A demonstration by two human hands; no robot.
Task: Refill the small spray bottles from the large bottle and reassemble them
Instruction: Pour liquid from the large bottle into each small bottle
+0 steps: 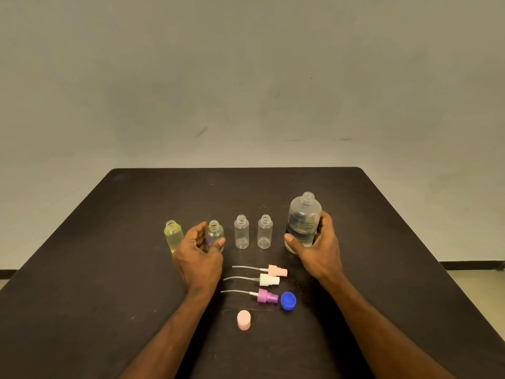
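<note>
Here I see my left hand (198,255) gripping a small bottle (214,234) and my right hand (318,248) gripping the large bottle (304,217) on the dark table (109,242) before a bare grey wall (246,77).

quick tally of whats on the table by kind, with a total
Small clear plastic bottles, uncapped: 4 (one yellowish, one in the left hand, two empty)
Large clear plastic bottle: 1
Spray pump heads with tubes: 3 (pink, white, purple)
Loose caps: 2 (blue, pink)
Total: 10
</note>
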